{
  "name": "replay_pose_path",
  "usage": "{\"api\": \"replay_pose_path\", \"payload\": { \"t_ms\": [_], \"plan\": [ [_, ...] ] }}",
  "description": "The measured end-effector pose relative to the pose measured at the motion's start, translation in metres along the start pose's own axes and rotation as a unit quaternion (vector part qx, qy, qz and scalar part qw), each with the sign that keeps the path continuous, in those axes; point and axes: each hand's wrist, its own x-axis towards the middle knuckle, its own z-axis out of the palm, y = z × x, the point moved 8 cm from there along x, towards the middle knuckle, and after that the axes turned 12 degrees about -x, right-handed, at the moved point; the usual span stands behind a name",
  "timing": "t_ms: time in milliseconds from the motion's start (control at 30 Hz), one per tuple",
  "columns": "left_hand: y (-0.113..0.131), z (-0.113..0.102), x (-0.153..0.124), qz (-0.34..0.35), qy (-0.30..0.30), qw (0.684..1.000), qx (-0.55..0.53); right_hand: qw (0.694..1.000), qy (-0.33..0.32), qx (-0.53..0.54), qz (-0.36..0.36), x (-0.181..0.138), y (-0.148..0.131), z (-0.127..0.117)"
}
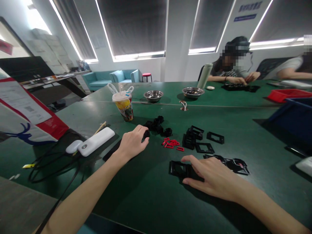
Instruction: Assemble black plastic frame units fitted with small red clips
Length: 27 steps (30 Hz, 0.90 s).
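My left hand [133, 142] reaches forward on the green table [146, 195], its fingers curled round a small black part [146, 133] at the edge of a heap of black parts [157, 125]. My right hand [208, 175] lies over a black rectangular frame [179, 169], with thumb and fingers closed on its right end. Small red clips [172, 144] lie between the two hands. More black frames [203, 139] lie beyond the right hand, and others [237, 164] to its right.
A lidded drink cup [123, 105], a white power bank [95, 141] with cables, and a red-and-white bag [29, 117] sit at left. Two steel bowls [153, 95] stand farther back. Blue [294, 117] and red [285, 94] bins are at right. Two people work at the far side.
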Motion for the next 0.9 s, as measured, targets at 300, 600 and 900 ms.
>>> {"api": "replay_pose_path", "payload": {
  "t_ms": [300,600,900],
  "plan": [
    [-0.0014,0.0043,0.0021,0.003,-0.021,1.000,-0.003,1.000,0.002,0.006,-0.001,-0.0010,0.0001,0.0003],
    [-0.0036,0.0071,0.0017,-0.002,-0.035,0.999,0.002,1.000,0.002,-0.001,-0.003,-0.0020,0.0013,0.0043],
    [0.0035,0.0071,-0.0041,0.006,-0.058,0.998,-0.012,1.000,-0.010,0.007,0.000,-0.0016,0.0023,0.0053]
  ]
}}
